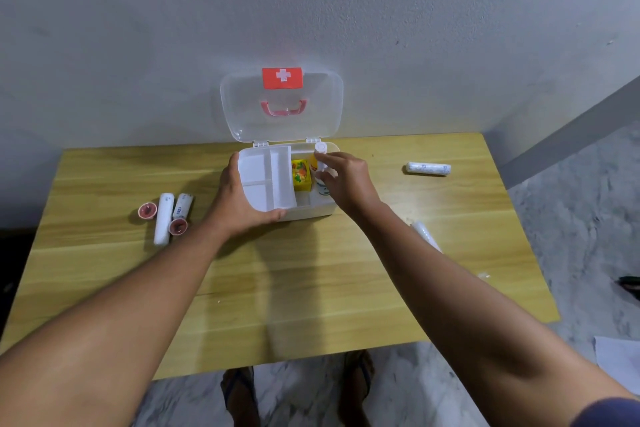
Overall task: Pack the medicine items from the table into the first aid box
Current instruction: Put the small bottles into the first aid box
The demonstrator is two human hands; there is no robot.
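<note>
Medicine items are partly packed, maybe a third done by my guess. Near right table edge, one gauze roll (pixel 427 236) lies half hidden under my right arm. Left side: two rolls (pixel 163 218) w/ two tape rings (pixel 147 210), untouched. Mid-table, my left hand (pixel 239 199) grips the box's tray (pixel 265 177); right hand (pixel 343 180) holds a bottle (pixel 320 158) inside the first aid box (pixel 311 211), next to a yellow carton (pixel 300 175). Far right edge: another roll (pixel 428 169).

Right forearm (pixel 426 253) hiding most of blurred white roll (pixel 427 236) on tabletop (pixel 311 288); right hand (pixel 346 180) covering lower part of bottle (pixel 319 158); roll labels too small for reading.
</note>
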